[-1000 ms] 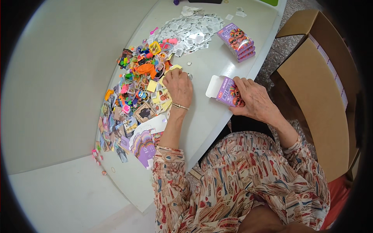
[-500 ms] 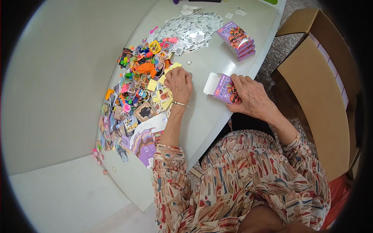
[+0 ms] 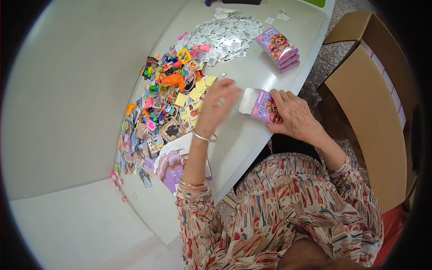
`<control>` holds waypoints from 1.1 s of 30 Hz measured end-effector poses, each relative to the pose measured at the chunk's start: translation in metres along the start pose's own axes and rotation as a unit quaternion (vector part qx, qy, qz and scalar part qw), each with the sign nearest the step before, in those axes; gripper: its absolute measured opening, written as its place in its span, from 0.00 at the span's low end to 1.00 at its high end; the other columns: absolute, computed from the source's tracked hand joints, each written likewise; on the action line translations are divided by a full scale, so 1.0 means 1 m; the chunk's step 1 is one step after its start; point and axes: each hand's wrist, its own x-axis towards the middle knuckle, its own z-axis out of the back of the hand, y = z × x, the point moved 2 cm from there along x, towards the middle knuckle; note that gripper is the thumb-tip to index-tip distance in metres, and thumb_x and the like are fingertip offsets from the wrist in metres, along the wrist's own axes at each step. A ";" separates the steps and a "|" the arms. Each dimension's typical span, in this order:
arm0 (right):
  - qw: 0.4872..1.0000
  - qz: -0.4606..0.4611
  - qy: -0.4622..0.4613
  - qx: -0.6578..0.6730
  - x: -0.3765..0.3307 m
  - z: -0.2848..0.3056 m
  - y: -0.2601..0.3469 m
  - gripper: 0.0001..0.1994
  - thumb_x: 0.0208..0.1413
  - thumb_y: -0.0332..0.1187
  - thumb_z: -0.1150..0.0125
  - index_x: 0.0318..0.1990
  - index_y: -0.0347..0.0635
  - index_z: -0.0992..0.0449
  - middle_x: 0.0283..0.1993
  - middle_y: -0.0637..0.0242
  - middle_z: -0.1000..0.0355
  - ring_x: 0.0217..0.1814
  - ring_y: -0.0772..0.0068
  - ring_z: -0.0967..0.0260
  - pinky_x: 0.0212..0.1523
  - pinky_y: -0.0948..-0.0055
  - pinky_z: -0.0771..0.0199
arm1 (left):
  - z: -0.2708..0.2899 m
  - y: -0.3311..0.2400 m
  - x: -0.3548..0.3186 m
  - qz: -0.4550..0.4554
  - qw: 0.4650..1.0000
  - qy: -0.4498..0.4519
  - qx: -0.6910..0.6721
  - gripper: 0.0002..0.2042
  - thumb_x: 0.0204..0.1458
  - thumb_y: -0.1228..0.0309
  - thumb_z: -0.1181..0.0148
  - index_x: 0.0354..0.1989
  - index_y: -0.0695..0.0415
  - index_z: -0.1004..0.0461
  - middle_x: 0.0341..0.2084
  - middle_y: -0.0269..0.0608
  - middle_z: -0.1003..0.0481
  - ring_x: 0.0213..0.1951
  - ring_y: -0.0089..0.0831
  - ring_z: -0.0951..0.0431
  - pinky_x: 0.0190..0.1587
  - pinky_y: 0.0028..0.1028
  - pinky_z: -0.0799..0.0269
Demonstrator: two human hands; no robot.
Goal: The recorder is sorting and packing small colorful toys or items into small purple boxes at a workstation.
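My right hand [image 3: 292,112] grips a small purple cardboard box [image 3: 262,107] with a cartoon picture on it, at the table's near right edge. The box's white end flap [image 3: 247,101] stands open toward my left hand. Blurred by motion, my left hand [image 3: 217,107] is over the table between the box and a heap of small toys [image 3: 168,87]; whether anything is in its fingers does not show. Yellow paper cards [image 3: 195,93] lie at the heap's right side, close to that hand. Flat purple cartons [image 3: 171,168] lie fanned out beside my left forearm.
A pile of small white packets [image 3: 225,33] covers the far part of the white table [image 3: 243,148]. Several purple boxes [image 3: 278,47] are stacked at the far right edge. On the right stands a large open brown carton [image 3: 366,112] with packed boxes inside. Small picture cards [image 3: 173,129] lie near the toys.
My left hand has lifted off the yellow cards and moved right, toward the open box. My right hand keeps its hold on the box. The view has shifted slightly.
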 end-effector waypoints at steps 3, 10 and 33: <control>1.000 0.002 -0.015 -0.008 0.003 -0.002 0.002 0.37 0.37 0.43 0.31 0.52 0.31 0.41 0.39 0.52 0.33 0.42 0.55 0.34 0.44 0.62 0.32 | 0.039 0.019 0.018 -0.103 0.902 -0.174 0.381 0.12 0.48 0.64 0.36 0.38 0.56 0.21 0.43 0.44 0.27 0.43 0.42 0.29 0.47 0.37 0.35; 1.000 -0.008 0.009 -0.020 0.006 -0.006 0.005 0.39 0.36 0.43 0.31 0.53 0.30 0.41 0.39 0.52 0.33 0.43 0.55 0.34 0.44 0.62 0.32 | 0.041 0.048 0.020 -0.015 0.862 -0.217 0.458 0.10 0.46 0.64 0.37 0.31 0.58 0.21 0.30 0.48 0.24 0.32 0.44 0.25 0.36 0.38 0.30; 1.000 0.013 -0.002 0.011 0.016 -0.017 0.017 0.40 0.39 0.45 0.31 0.55 0.29 0.43 0.40 0.51 0.34 0.42 0.53 0.33 0.42 0.62 0.30 | 0.043 -0.005 -0.031 0.046 0.962 -0.268 -0.039 0.07 0.53 0.74 0.42 0.38 0.62 0.21 0.21 0.33 0.24 0.24 0.17 0.29 0.27 0.19 0.35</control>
